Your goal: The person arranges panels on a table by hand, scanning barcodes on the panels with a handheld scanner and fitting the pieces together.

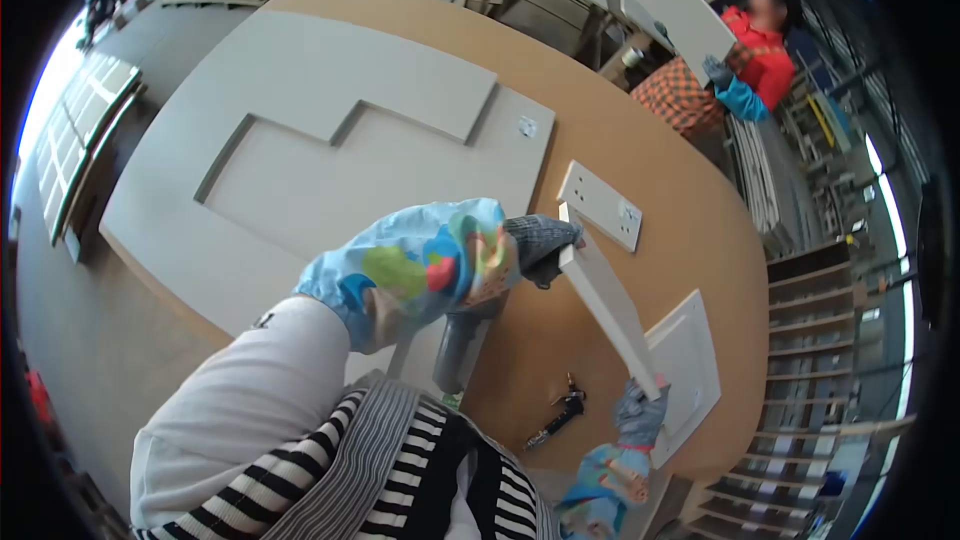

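A narrow white board (612,310) is held up on edge, tilted, between my two gloved hands. My left hand (545,248) is closed around its far end. At the near end, my right hand (640,412) grips the board, its fingers partly hidden. Behind the board, a white panel with a raised border (692,370) lies on the brown worktable (700,230). Past my left hand lies a small white plate with holes and a label (600,204). A black air blow gun (558,416) rests on the table between my body and the board.
Large pale panels with a stepped edge (400,70) cover the table's left side. A grey cylindrical object (456,348) sits under my left forearm. Across the table, a person in red (768,65) holds a white panel (675,10). Slatted racks (810,340) stand at right.
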`<state>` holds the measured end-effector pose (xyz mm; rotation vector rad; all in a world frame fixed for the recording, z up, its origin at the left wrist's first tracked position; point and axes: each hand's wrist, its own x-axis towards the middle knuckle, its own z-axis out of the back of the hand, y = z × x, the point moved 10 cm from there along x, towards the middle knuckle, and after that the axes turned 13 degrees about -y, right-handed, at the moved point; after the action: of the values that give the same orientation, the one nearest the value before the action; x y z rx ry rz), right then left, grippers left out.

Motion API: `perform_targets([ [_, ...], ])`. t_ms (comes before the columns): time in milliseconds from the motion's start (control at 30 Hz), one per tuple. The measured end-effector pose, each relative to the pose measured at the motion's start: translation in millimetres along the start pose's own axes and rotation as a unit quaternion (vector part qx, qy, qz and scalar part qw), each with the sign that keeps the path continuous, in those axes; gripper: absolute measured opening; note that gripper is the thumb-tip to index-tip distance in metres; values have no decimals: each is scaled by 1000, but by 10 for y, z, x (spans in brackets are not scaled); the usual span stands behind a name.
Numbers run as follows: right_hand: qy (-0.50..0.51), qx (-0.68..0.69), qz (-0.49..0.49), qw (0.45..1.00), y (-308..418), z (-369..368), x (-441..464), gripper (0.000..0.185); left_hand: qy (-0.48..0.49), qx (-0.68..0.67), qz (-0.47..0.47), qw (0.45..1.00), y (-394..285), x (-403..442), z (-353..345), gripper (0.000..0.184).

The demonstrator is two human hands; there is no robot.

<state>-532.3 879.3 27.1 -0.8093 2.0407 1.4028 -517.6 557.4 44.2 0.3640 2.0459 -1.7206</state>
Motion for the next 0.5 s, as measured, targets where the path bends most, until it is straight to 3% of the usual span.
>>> perform_targets([
  [33,5,-59,45,997,-67,-120,-114,34,10,129,-199,971,-161,-226,108,46],
  [67,9,-113,92,989,-148,-257,-238,37,-57,314,-477,819,-282,-518,261,61],
  [100,9,-121,94,988,-284,-436,-371,37,-79,330,-548,765,-163,-743,468,63],
  [133,39,-228,205,951,-304,-778,-577,35,-82,347,-529,770,5,-935,724,56],
  [200,89,-240,212,943,-633,-1145,-716,32,-78,326,-377,864,376,-1217,1306,37],
  [233,113,-148,114,976,-898,-1217,-628,31,-90,301,-293,903,532,-1372,1555,31],
  [267,135,-169,111,970,-1055,-1429,-619,29,-111,84,-138,981,730,-1483,1835,30],
  [300,157,-190,107,963,-1219,-1652,-601,28,-124,-137,33,982,1044,-1617,1994,31],
  [400,186,-211,99,955,-1607,-2117,-266,30,-166,-212,3,963,1246,-1739,2540,29],
  [500,185,-253,109,944,-1737,-2548,-44,30,-242,-167,-2,956,1508,-1645,3070,28],
])
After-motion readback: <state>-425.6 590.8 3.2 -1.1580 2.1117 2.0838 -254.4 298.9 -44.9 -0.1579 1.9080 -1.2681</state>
